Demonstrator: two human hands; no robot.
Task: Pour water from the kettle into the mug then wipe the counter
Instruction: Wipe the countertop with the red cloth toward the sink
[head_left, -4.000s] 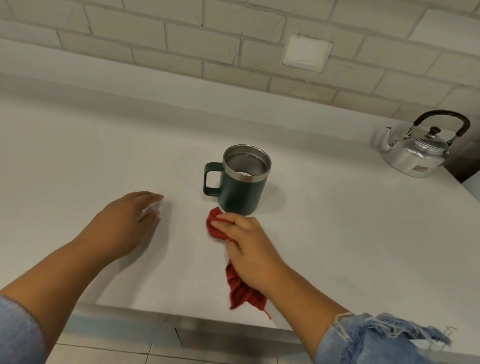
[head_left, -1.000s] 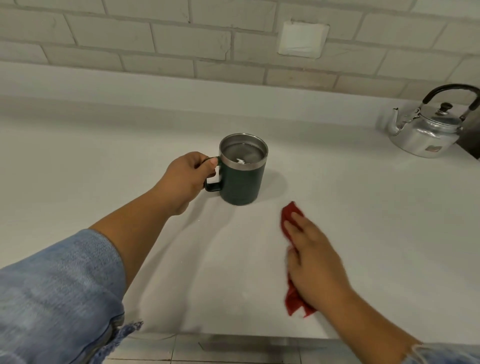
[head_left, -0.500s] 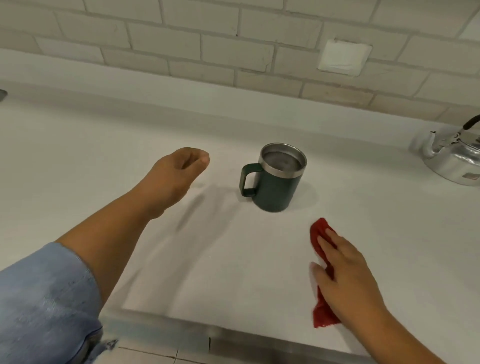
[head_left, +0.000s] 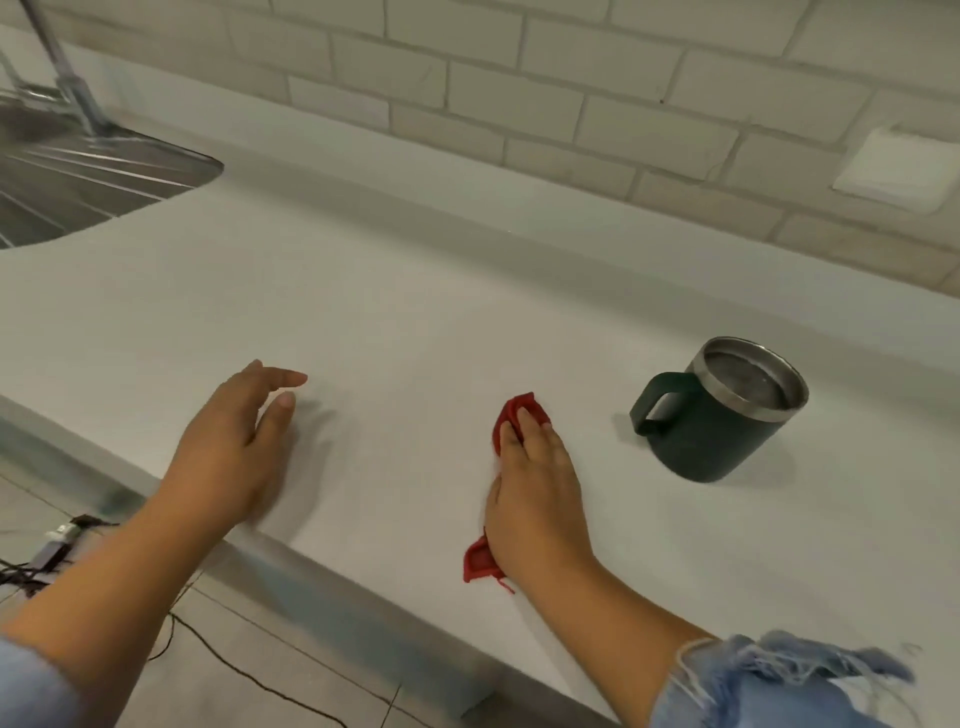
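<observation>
Head view, right hand (head_left: 537, 488) flat, pressing red cloth (head_left: 519, 410) on white table (head_left: 415, 312), left hand (head_left: 228, 452) relaxed and empty near front edge, dark green mug (head_left: 711, 431) upright at right, contents unclear.

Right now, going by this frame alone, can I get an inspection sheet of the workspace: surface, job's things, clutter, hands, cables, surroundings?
Surface: white counter, no spill visible.
Job's things: green mug upright at the right, handle pointing left; red cloth on the counter under the right hand; kettle out of view.
Clutter: nothing seen.
Hands: left hand blurred, fingers relaxed, holding nothing, near the counter's front edge; right hand presses the cloth with straight fingers.
Cables: dark cables below the counter edge, lower left.
Surroundings: sink and tap far left; brick wall with a white plate.
</observation>
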